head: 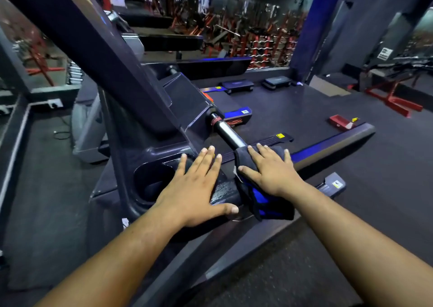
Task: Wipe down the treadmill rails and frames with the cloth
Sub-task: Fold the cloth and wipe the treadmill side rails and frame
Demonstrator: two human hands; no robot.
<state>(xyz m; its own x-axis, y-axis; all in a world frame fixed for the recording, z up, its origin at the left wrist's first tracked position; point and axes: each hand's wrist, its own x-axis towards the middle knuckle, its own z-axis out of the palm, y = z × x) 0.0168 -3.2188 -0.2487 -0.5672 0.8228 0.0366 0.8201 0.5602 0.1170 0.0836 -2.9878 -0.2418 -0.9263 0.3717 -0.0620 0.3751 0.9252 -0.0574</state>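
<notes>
At nine o'clock from the hands, the treadmill's dark upright post (pixel 93 55) slanted up toward eleven, with the console body and its round cup holder (pixel 152 180) just below it. The left hand (pixel 194 189) lay flat on the console's side arm, fingers (pixel 206 159) spread and straight, holding nothing; it looked to be bracing rather than wiping. Just beside it, toward three o'clock, the cloth (pixel 260 198), dark with blue folds, was draped over the handrail (pixel 228 133) where the bare metal tube met the padded arm. The right hand (pixel 271 173) pressed down on top of the cloth, its fingers (pixel 254 153) extended and only slightly curled over the fabric, pinning it to the rail rather than gripping it in a fist. The shiny stretch of rail ran on toward eleven o'clock into the console, uncovered by the cloth. Further toward three o'clock, the blue-edged side rail (pixel 332 147) of the deck stretched away across the gym floor (pixel 304 109). The step in hand appeared to be wiping the handrail. The next move would probably call for sliding the cloth along the tube while keeping downward pressure, perhaps wrapping the fingers round to reach its underside.
</notes>
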